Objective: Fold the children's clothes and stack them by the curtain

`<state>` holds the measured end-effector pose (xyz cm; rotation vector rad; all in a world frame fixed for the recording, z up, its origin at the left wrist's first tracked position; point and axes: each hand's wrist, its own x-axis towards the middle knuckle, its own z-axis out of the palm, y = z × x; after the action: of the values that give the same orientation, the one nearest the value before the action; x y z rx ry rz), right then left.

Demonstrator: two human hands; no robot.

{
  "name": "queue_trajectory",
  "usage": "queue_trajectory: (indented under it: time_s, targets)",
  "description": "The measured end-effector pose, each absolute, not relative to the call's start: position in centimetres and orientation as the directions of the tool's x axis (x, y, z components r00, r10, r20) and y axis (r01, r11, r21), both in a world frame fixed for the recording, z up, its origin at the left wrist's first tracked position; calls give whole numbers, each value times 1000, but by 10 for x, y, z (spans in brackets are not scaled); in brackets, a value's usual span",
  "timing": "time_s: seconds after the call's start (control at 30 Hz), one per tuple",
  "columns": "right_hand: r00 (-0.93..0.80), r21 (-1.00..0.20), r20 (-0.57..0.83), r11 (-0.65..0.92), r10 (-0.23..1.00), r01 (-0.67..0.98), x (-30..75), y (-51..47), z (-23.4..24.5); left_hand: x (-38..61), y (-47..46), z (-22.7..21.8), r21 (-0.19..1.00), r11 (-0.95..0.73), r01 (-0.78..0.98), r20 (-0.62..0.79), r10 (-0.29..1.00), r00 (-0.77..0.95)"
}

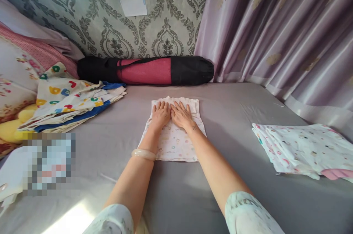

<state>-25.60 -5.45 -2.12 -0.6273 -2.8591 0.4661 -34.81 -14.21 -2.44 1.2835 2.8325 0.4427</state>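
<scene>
I have my left hand (161, 114) and my right hand (180, 115) flat on a small white printed garment (176, 146). It lies in the middle of the grey bed sheet (231, 120), with its wavy edge on the far side. My fingers (162, 105) are out straight with small gaps, pressing down and not pinching anything.

The cloth looks thin and soft, so if I push hard to one side, it could bunch up under my palms. If I pull my hands apart too fast, it could slide with them and go crooked. The sheet has wrinkles and might slip along too. Rubbing the wavy far edge could make it curl. The bangle (143, 154) on my left arm is close to the near left corner, and might drag the cloth if I pull that arm back low. The folded printed cloths (300, 146) on the right and the stack of bright-print clothes (71, 96) on the left are well apart, so only a big swing could bump them.
</scene>
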Motion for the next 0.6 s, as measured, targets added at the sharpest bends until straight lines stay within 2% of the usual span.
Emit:
queue_trajectory:
  time_s: [0.27, 0.47, 0.6]
  targets:
    - [-896, -334, 87, 860, 436, 386, -256, -55, -18, -349, -143, -24, 251, 616, 747, 123, 745, -656]
    - [-830, -304, 182, 832, 528, 463, -253, -48, -16, -351, -143, -23, 245, 612, 752, 271, 701, -659]
    - [-807, -317, 120, 793, 578, 521, -252, -44, -21, -355, -143, -30, 265, 637, 724, 178, 706, -686]
